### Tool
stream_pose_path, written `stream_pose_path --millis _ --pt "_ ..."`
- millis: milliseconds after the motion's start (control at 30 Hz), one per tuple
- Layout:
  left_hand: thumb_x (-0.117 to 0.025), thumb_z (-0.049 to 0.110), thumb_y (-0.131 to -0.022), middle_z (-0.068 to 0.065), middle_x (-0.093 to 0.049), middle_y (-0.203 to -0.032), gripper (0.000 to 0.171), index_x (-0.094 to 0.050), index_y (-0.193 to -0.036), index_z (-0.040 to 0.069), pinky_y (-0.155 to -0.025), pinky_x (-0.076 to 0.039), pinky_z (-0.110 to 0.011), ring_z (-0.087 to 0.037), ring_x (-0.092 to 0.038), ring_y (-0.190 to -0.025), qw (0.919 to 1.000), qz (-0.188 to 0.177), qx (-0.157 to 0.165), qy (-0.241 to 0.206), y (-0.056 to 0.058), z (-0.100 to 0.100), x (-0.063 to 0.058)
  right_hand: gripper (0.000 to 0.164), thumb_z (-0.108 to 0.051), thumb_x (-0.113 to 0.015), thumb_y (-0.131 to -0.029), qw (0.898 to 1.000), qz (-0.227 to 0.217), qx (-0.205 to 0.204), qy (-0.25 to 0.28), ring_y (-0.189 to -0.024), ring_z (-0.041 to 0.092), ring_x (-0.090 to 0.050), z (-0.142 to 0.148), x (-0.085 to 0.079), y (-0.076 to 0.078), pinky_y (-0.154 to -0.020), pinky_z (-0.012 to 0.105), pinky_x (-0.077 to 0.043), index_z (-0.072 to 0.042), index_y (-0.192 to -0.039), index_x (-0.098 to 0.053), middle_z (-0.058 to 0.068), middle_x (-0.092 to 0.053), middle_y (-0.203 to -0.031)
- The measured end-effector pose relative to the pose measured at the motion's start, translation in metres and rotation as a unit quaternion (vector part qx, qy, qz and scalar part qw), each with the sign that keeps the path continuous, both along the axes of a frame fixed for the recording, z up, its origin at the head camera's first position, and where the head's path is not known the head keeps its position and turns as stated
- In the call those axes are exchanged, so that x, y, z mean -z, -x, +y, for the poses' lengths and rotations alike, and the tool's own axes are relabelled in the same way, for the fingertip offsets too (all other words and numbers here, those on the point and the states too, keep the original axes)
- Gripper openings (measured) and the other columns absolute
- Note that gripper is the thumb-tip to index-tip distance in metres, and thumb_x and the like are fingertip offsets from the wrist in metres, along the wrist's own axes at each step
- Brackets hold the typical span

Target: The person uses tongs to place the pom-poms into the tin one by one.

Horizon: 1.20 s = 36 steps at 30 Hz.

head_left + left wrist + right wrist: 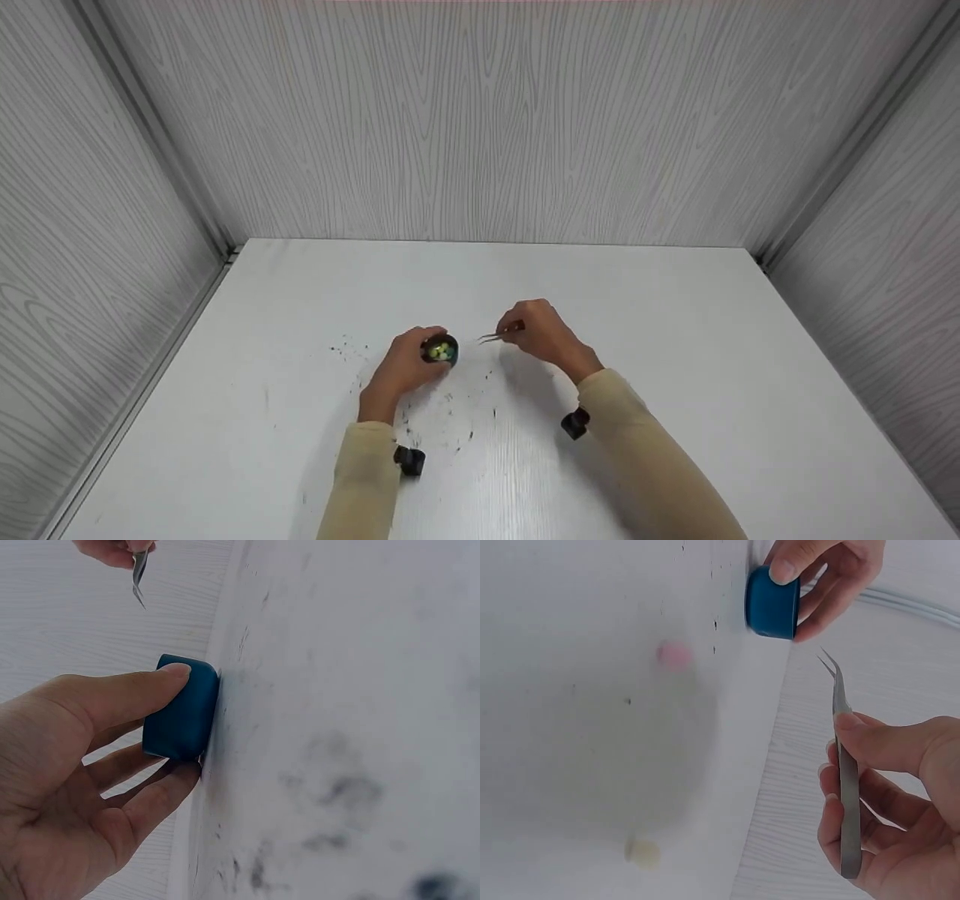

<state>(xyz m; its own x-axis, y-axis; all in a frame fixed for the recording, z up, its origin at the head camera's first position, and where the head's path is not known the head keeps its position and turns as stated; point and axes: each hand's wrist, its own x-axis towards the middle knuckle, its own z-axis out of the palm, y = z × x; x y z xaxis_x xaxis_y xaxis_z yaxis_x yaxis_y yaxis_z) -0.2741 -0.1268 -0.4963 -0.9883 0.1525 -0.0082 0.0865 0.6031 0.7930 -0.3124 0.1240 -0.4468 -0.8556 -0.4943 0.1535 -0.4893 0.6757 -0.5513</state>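
My left hand point(405, 364) grips a small blue cup point(180, 709) by its sides, thumb on one side and fingers on the other. The cup stands upright on the white table. From above, several small rounded yellow, green and white pieces point(440, 351) show inside it; their exact kind I cannot tell. To the right of the cup, my right hand point(541, 331) pinches metal tweezers point(847, 795) between thumb and fingers. Their fine bent tips are slightly apart, point left toward the cup without touching it, and hold nothing visible.
Dark scuffs and specks mark the white tabletop point(645, 300) around the cup. A blurred pink spot point(675, 655) and a blurred pale yellow spot point(643, 853) appear in the right wrist view. Grey wood-grain panels point(480, 120) stand at the back and both sides.
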Motion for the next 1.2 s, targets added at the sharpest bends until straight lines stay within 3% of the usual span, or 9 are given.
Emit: stream_pose_path --millis 267,567,1200 --pt "-0.079 0.009 -0.089 -0.017 -0.063 -0.140 0.055 -0.061 -0.142 0.009 -0.115 -0.045 -0.055 -0.036 -0.057 -0.135 1.0000 0.001 -0.001 0.000 0.000 -0.001 0.001 0.013 0.001 -0.077 -0.088 1.000 -0.013 -0.001 -0.003 -0.085 0.017 -0.068 0.017 -0.003 -0.008 -0.076 0.033 -0.059 -0.007 -0.096 -0.083 0.008 -0.077 -0.094" --pt "-0.079 0.011 -0.090 -0.016 -0.062 -0.141 0.056 -0.060 -0.143 0.010 -0.115 -0.045 -0.054 -0.036 -0.056 -0.137 1.0000 -0.002 0.000 0.008 0.001 -0.001 0.001 0.013 0.001 -0.078 -0.087 1.000 -0.003 -0.014 -0.022 -0.090 0.020 -0.072 0.034 0.000 -0.016 -0.081 0.038 -0.062 -0.007 -0.097 -0.083 0.007 -0.079 -0.097" --pt "-0.079 0.011 -0.090 -0.016 -0.062 -0.142 0.058 -0.059 -0.144 0.010 -0.116 -0.044 -0.053 -0.035 -0.055 -0.138 1.0000 -0.002 0.002 0.009 0.002 -0.002 0.003 0.013 0.004 -0.080 -0.084 0.996 0.017 -0.071 -0.046 -0.081 0.014 -0.069 0.055 0.010 -0.027 -0.072 0.025 -0.057 -0.006 -0.092 -0.083 0.007 -0.080 -0.091"
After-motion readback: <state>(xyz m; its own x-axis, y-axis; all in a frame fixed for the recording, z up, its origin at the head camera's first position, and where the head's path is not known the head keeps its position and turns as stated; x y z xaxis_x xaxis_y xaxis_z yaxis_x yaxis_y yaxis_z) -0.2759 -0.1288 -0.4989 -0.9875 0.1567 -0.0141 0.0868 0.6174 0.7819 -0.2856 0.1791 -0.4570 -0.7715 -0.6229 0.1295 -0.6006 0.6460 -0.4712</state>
